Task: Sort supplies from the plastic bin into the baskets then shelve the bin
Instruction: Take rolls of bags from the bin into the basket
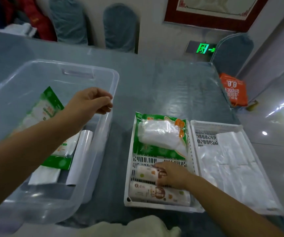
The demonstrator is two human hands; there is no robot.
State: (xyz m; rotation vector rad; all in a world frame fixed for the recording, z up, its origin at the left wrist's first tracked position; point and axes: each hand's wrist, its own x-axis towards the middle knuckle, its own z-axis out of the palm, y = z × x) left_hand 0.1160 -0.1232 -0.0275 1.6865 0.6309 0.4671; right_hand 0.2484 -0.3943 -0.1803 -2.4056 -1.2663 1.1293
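Beside the plastic bin (103,134), on its right, sits the nearer white basket (129,190), and the person's right hand (170,177) is down in it, fingers curled round a printed roll (146,173) — apparently setting it parallel to a second roll (160,194) at the basket's near end, so like goes with like. A green-edged packet (160,134) fills that basket's far end. Right of this basket, touching it, a second basket (194,127) holds flat white plastic bags (226,158). Left hand (89,101) hangs over the bin's right rim, fingers loosely curled, gripping nothing; likely poised for the next pick. Bin not yet empty: green packets (52,106), a plain white roll (81,154) and a folded white piece (43,176) remain under the left forearm. Shelving is some way off. Beyond the baskets on the tabletop (172,86), an orange bag (233,89) at the far edge, well apart; chairs (120,28) behind. Little room between the two rolls and the packet.
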